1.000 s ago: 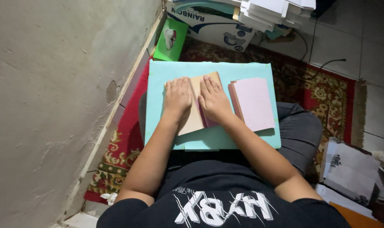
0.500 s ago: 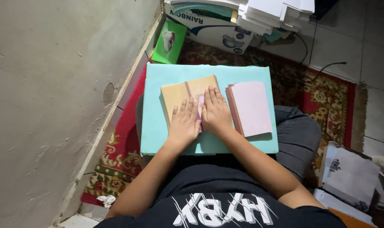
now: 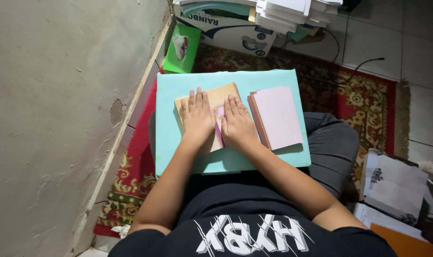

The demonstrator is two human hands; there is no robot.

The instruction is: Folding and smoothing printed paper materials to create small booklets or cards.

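Turquoise board (image 3: 273, 78) | both hands (image 3: 197, 119) (image 3: 238, 124) flat on tan sheet (image 3: 221, 95); pink stack (image 3: 279, 116) beside

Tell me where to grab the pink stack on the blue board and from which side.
Take the pink stack by its right long edge, coming from the right. It lies flat on the blue board, that edge is free, while the right hand and the tan sheet crowd its left side. Pinch thumb under, fingers on top.
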